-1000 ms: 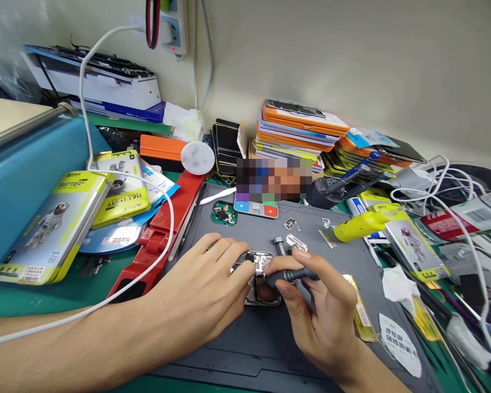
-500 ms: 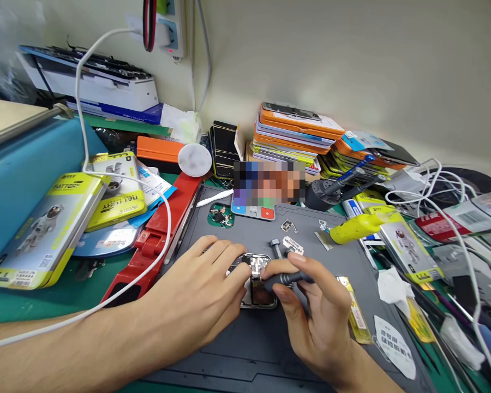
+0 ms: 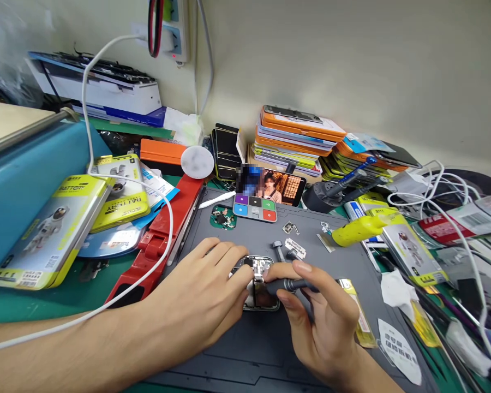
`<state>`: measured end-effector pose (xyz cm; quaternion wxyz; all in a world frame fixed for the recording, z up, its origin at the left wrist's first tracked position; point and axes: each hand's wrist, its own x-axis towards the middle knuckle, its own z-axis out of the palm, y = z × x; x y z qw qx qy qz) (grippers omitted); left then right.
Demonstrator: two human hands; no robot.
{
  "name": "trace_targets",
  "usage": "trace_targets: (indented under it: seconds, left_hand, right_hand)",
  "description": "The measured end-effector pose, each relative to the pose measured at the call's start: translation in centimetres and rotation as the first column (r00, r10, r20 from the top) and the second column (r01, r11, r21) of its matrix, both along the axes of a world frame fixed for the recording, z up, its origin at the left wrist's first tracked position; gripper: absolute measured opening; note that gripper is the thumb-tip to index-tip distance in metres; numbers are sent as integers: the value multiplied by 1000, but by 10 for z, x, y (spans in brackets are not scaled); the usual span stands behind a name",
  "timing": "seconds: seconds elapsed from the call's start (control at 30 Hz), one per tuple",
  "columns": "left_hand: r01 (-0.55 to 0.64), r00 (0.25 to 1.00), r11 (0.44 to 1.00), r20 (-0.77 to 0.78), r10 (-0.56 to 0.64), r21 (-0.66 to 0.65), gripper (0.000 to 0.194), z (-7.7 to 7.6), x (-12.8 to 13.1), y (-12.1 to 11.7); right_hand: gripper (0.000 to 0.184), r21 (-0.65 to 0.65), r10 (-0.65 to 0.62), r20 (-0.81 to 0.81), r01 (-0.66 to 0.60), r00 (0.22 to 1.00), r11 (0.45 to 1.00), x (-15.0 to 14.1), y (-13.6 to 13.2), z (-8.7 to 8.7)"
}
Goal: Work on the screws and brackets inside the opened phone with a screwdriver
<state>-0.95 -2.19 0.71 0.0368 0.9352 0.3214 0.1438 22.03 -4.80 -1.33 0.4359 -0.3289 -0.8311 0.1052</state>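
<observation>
An opened phone [image 3: 267, 299] lies on the grey work mat [image 3: 245, 360], its inner boards and metal parts exposed. My left hand [image 3: 213, 295] is closed over its left side, fingers curled down onto it and covering much of it. In my right hand [image 3: 327, 316] is a dark screwdriver [image 3: 288, 285], held between thumb and fingers almost level, with its end over the phone's right part. The right index fingertip rests close to the inner parts; what it touches is too small to tell. Just beyond lie another dark screwdriver [image 3: 277, 250] and a razor blade [image 3: 295, 248].
A small circuit board [image 3: 223, 217], a coloured magnetic pad [image 3: 255, 208] and a propped phone with a lit screen [image 3: 290, 186] stand behind. A yellow bottle [image 3: 354, 230] is at right. A red clamp-like tool [image 3: 153, 240] and battery packs [image 3: 51, 232] fill the left; a white cable [image 3: 169, 234] crosses my left forearm.
The whole view has shifted slightly, so things sit a little lower and further right. Both hands keep nearly the same hold on the phone and screwdriver.
</observation>
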Motion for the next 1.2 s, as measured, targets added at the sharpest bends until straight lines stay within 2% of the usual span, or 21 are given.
trace_targets:
  seconds: [0.37,0.6,0.7,0.8,0.97,1.03,1.13,1.2]
  left_hand:
    - [-18,1000,1000,12,18,-1,15,0,0,0]
    - [-5,1000,999,25,6,-54,18,-1,-2,-1]
    - [7,1000,999,19,-6,-34,20,0,-2,-2]
    - [28,999,1000,36,-27,-8,22,1,-3,-2]
    - [64,994,998,90,-65,20,8,0,-5,-2]
    - [67,993,996,91,-72,59,3,-1,-5,-2]
    - [77,992,988,88,-89,132,12,-2,-4,0]
    - [88,990,983,95,-104,163,21,-3,-3,1]
  right_hand:
    - [70,-9,-27,33,28,999,1000,-1,1,1]
    - [59,-41,4,86,-1,996,999,-3,2,18]
    - [68,-80,40,106,-31,994,996,-2,-1,22]
    - [78,-45,54,132,-49,990,998,0,-3,22]
    - [71,7,64,98,-65,993,998,-1,1,22]
    - [74,56,32,89,-38,996,998,-3,2,19]
    - [84,77,-36,46,32,998,996,-5,2,11]
    - [82,21,-54,-26,54,998,998,-5,1,6]
